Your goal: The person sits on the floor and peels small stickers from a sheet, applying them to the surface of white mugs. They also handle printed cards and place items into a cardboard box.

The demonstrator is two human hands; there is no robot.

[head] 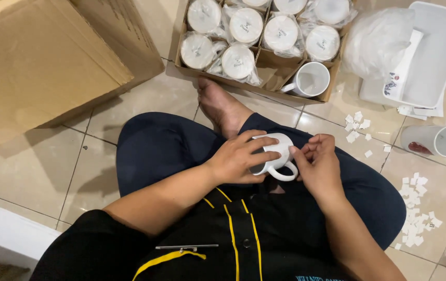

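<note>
I sit cross-legged on a tiled floor with a white mug (280,151) over my lap. My left hand (241,157) wraps around the mug's body, with its handle hanging below. My right hand (316,161) is at the mug's right side, fingertips pinched together against its surface; whether something small is between them I cannot tell.
A divided cardboard box (264,60) ahead holds several wrapped mugs and one bare mug (311,79). A large carton (41,62) stands at left. A white bin (431,52), another mug (436,140) and scattered small white squares (415,208) lie at right.
</note>
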